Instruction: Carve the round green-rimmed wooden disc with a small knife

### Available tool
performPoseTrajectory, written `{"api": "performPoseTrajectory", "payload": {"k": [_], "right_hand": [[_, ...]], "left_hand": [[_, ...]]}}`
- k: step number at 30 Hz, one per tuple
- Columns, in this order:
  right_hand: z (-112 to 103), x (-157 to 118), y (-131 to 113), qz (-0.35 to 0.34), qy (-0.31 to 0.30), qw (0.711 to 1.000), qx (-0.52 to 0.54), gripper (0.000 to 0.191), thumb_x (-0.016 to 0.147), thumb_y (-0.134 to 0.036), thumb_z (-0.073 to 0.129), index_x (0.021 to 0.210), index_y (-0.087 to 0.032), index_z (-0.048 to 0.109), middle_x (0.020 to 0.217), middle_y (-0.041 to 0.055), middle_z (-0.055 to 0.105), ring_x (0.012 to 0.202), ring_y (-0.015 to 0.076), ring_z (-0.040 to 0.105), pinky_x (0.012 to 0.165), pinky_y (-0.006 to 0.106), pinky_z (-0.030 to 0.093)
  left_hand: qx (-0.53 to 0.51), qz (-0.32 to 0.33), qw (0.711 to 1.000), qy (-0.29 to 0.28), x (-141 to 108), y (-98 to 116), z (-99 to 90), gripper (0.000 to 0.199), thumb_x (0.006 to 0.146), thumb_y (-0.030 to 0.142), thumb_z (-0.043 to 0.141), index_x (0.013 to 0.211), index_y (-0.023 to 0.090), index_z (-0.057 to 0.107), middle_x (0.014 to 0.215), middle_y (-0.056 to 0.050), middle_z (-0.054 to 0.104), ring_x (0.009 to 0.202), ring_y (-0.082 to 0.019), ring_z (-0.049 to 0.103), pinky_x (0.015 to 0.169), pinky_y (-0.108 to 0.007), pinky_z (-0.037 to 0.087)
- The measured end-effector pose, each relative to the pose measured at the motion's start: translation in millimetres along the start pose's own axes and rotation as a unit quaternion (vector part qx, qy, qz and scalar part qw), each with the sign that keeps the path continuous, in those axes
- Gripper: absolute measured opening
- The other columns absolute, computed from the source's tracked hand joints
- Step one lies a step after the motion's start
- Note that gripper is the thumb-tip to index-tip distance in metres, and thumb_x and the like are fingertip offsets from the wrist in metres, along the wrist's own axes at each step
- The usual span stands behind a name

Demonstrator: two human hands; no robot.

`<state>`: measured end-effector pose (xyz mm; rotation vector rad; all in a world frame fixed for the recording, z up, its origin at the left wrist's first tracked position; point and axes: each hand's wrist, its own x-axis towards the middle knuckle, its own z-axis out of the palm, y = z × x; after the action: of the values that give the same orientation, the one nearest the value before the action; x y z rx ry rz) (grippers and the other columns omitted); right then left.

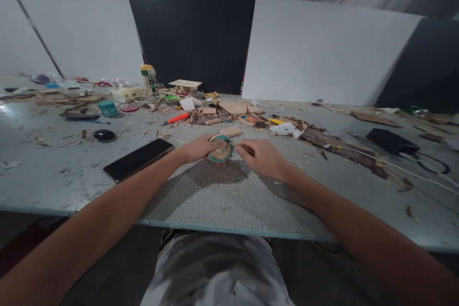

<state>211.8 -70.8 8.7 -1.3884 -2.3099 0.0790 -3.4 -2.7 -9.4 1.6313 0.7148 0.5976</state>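
My left hand [201, 147] is closed on the edge of a small round disc [221, 154], tan in the middle with a teal rim, held tilted just above the table. In my right hand [263, 155] is a thin wooden-handled tool [248, 149], its tip pointing left and reaching the disc's right side. Whether that tip is a blade or bristles is too small to tell. Just beyond the disc lies a pale flat piece of wood [231, 131].
A black phone [139, 158] lies left of my hands, with a black oval object [103, 135] and a teal tub [107, 108] farther out. An orange-handled cutter [177, 118], shavings and scraps spread behind. On the right are bark strips [339, 149], a black box [390, 142] and a white cable.
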Motion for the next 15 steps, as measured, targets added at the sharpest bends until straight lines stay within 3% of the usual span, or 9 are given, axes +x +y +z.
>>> {"api": "performPoseTrajectory", "payload": {"k": [4,10,15], "right_hand": [[0.4,-1.5,-6.2,0.004,0.005,1.0,0.016,0.034,0.095,-0.039,0.039,0.073,-0.019,0.054,0.066,0.003,0.056,0.057,0.0145,0.044,0.057,0.029,0.024],[3.6,-1.8,-5.7,0.013,-0.008,1.0,0.01,0.036,0.097,-0.04,0.037,0.076,-0.018,0.057,0.07,0.0044,0.061,0.059,0.0142,0.046,0.056,0.028,0.025],[6.8,-1.1,-3.8,0.021,-0.011,1.0,-0.011,0.035,0.097,-0.039,0.036,0.076,-0.019,0.055,0.068,0.004,0.061,0.059,0.0142,0.048,0.056,0.028,0.025]], "left_hand": [[-0.053,0.0,0.998,0.019,3.7,-3.7,-0.6,0.026,0.08,0.037,0.067,0.092,0.015,0.064,0.082,-0.008,0.069,0.068,-0.016,0.066,0.06,-0.028,0.054],[-0.072,-0.022,0.997,0.008,1.0,3.3,-2.2,0.036,0.086,0.043,0.059,0.106,0.013,0.063,0.093,-0.015,0.07,0.071,-0.021,0.07,0.052,-0.027,0.053],[-0.113,-0.034,0.993,0.026,1.5,6.0,-3.2,0.034,0.09,0.041,0.049,0.096,0.01,0.065,0.085,-0.016,0.07,0.066,-0.021,0.068,0.048,-0.025,0.05]]}}
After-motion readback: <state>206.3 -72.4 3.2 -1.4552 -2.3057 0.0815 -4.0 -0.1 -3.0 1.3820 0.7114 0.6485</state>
